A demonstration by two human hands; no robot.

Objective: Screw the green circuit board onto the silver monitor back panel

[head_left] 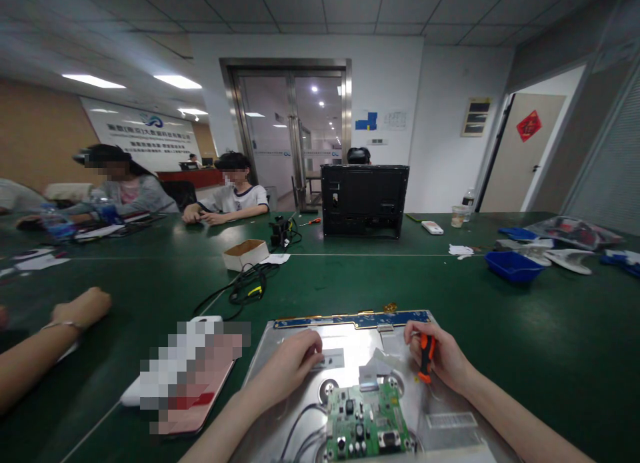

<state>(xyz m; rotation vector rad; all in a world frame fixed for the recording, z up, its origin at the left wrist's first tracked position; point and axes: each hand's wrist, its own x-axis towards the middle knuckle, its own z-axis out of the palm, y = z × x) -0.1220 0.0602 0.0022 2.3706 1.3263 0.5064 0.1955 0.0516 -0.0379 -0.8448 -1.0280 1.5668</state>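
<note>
"What's in your right fingers point(425, 346)?"

"They're clamped around an orange-and-black tool point(426, 358), above the metal panel point(350, 346)."

"And the left point(303, 353)?"

"Curled over the panel, near the green circuit board point(367, 419); whether those fingers touch, I can't tell."

The silvery metal panel point(309, 397) lies flat on the green table point(500, 343), a blue strip point(345, 321) along its far edge and a green board point(367, 419) nearer, while the orange-and-black screwdriver point(426, 359) stands steeply over its right part.
</note>
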